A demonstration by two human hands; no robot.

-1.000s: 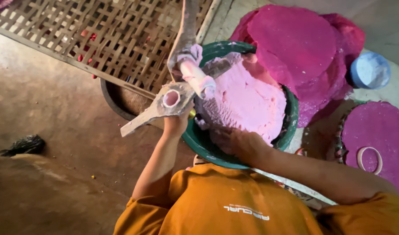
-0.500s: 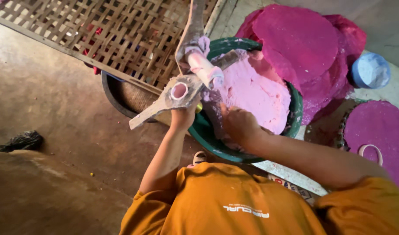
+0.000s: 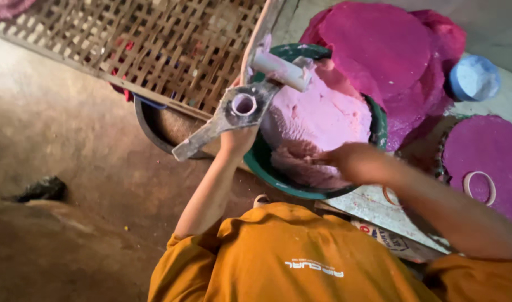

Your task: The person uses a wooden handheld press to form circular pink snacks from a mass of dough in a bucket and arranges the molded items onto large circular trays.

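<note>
Left hand [image 3: 237, 138]: closed around grey metal press [image 3: 233, 114], raised beside green basin [image 3: 278, 178], its round tube mouth turned up, presumably for filling. Right hand [image 3: 351, 162]: blurred, fingers curled into pink dough [image 3: 317, 120] heaped in basin; grip unclear. White plunger [image 3: 281, 70] resting across dough. Magenta discs [image 3: 390, 50] stacked behind; woven bamboo mat [image 3: 127, 45] at left.

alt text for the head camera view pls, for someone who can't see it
A person in an orange shirt holds a dough-caked metal press in the left hand while the right hand digs into pink dough in a green bowl. Flat magenta discs lie beyond the bowl, and a woven bamboo mat lies to the left.
</note>
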